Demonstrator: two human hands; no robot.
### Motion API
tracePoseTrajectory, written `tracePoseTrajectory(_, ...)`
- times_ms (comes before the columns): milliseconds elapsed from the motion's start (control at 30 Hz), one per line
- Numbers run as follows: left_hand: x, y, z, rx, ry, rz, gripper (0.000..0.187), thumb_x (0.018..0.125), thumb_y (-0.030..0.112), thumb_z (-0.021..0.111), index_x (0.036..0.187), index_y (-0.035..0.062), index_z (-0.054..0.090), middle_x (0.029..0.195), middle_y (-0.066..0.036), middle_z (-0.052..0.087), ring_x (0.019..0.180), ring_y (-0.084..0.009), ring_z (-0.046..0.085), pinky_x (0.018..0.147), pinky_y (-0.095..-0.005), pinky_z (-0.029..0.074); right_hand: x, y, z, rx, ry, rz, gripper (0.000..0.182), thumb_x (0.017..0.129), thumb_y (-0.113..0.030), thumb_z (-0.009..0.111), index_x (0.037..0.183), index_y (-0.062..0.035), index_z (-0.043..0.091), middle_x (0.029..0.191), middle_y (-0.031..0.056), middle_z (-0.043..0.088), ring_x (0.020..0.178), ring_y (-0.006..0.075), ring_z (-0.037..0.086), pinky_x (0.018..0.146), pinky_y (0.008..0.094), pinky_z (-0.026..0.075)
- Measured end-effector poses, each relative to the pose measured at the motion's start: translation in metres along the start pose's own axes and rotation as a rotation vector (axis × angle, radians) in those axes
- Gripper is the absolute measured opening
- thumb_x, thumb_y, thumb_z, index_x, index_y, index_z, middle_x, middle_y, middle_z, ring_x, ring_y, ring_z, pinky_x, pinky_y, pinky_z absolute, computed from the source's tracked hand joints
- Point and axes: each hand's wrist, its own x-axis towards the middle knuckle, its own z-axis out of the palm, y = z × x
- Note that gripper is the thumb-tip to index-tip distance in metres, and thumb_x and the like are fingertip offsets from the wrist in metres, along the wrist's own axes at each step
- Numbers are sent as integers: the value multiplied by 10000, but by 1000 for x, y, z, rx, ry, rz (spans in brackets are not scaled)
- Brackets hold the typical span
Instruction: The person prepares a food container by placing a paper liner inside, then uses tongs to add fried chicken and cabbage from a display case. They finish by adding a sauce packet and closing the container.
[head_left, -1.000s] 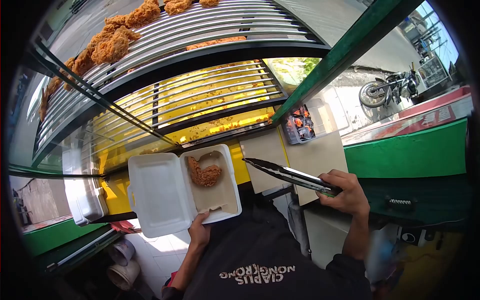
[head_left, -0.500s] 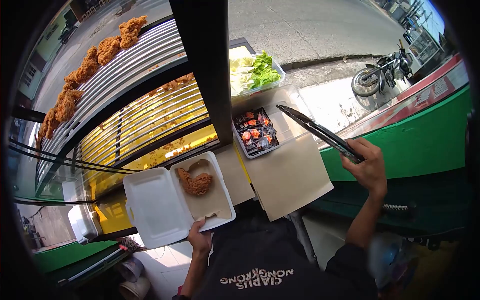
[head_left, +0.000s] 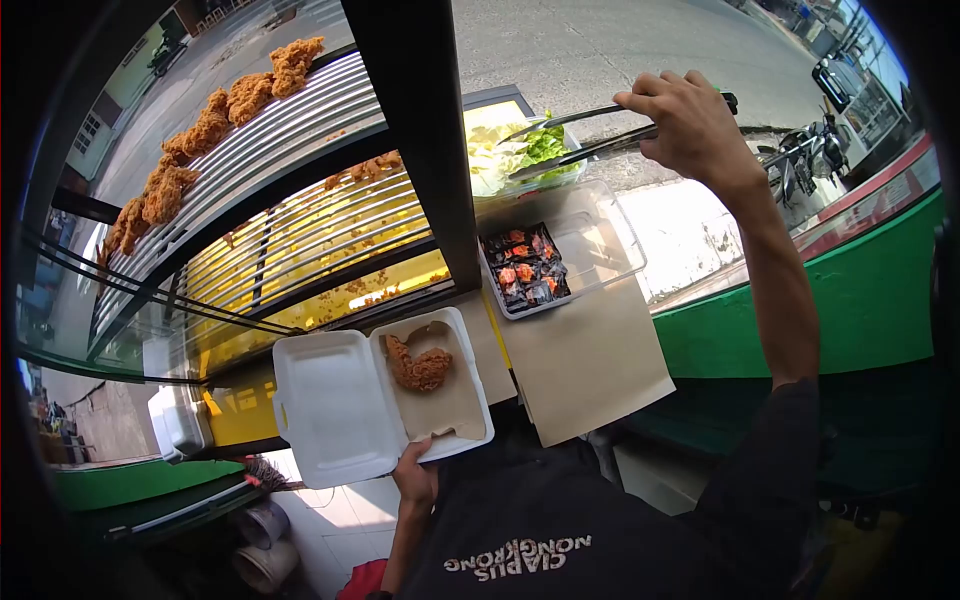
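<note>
My left hand (head_left: 415,472) grips the near edge of an open white foam box (head_left: 330,410). Brown paper lines its right half, and a piece of fried chicken (head_left: 420,368) lies on the paper. My right hand (head_left: 697,130) is closed around metal tongs (head_left: 600,145), whose arms are spread. The tongs' tips are at the lettuce (head_left: 545,147) in a clear tub at the back; whether they touch the leaves I cannot tell. In front of that tub stands a clear container (head_left: 605,240) with small black and red packets (head_left: 523,268).
Several fried chicken pieces (head_left: 250,97) sit on the rack of a glass case at the left, behind a black post (head_left: 420,130). Brown paper sheets (head_left: 590,360) lie right of the box. A green wall (head_left: 850,310) and a parked motorcycle (head_left: 800,160) are at the right.
My right hand has risen and swung the tongs back to the lettuce, and the tongs' arms are now spread. My left hand still holds the box, which appears slightly further right in view.
</note>
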Motion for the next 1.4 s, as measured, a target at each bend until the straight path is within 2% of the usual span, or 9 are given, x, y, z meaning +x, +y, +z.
tracePoseTrajectory(100, -3, 0, -2, -56, 25, -24, 403, 809, -19, 540, 1210, -41, 514, 1152, -129, 565, 1106, -260, 560, 1002, -394, 434, 22, 4, 10, -73, 6, -50, 473, 724, -68, 729, 1180, -180, 676, 1039, 12, 649, 997, 196, 614, 927, 347, 436)
tracePoseTrajectory(467, -21, 3, 11, -66, 44, -6, 350, 815, -2, 548, 1164, -33, 546, 1120, -119, 580, 1085, -254, 570, 985, -382, 439, 54, -15, 33, -39, -77, -166, 447, 714, -88, 709, 1143, -214, 704, 946, 16, 623, 969, 197, 591, 875, 351, 438)
tracePoseTrajectory(633, -17, -5, 7, -74, -13, -48, 272, 824, 1, 561, 1093, -34, 577, 1051, -107, 601, 1040, -233, 583, 959, -370, 446, 40, -11, 21, 21, -207, -53, 386, 762, -153, 725, 1144, -209, 710, 933, 29, 627, 950, 199, 592, 867, 360, 436)
tracePoseTrajectory(733, -10, -13, 10, 35, 7, -36, 358, 849, 51, 510, 1187, -64, 517, 1153, -153, 578, 1054, -279, 589, 949, -419, 458, 31, -5, 18, 58, -215, -26, 364, 776, -201, 741, 1139, -198, 708, 957, 36, 639, 939, 203, 593, 859, 360, 436)
tracePoseTrajectory(1033, -2, -30, 18, 44, -78, -128, 192, 885, 77, 535, 995, -59, 615, 1025, -131, 615, 1014, -235, 589, 946, -366, 452, -14, 8, -29, 271, -127, 42, 323, 752, -121, 706, 1074, -108, 721, 934, 71, 659, 870, 241, 624, 816, 380, 477)
tracePoseTrajectory(1100, 9, -50, 3, 406, -182, 108, 197, 887, 86, 547, 994, -63, 620, 1034, -129, 616, 1012, -223, 589, 934, -353, 455, -33, 7, -50, 357, -150, 61, 329, 730, -81, 694, 1057, -74, 727, 917, 93, 666, 838, 258, 638, 784, 383, 487)
tracePoseTrajectory(1167, 7, -49, 6, 375, -190, 108, 197, 893, 89, 549, 987, -67, 623, 1036, -127, 615, 1019, -215, 587, 942, -351, 455, -49, -4, -68, 485, -182, 119, 333, 700, -67, 699, 1031, -47, 730, 901, 113, 658, 808, 279, 624, 777, 387, 476)
tracePoseTrajectory(1300, 3, -39, 27, 240, -126, -95, 199, 906, 73, 532, 1014, -69, 619, 1070, -138, 617, 1061, -227, 584, 988, -367, 441, -78, -28, -74, 559, -263, -63, 333, 660, -69, 715, 992, -69, 740, 867, 88, 651, 766, 259, 603, 792, 392, 449)
tracePoseTrajectory(1400, 22, -71, -4, 337, -212, 148, 269, 801, -101, 641, 1044, 11, 668, 1084, -136, 688, 1058, -257, 651, 931, -344, 496, -89, -58, -66, 577, -296, -172, 338, 618, -37, 717, 949, -96, 743, 855, 50, 644, 808, 226, 595, 775, 374, 434)
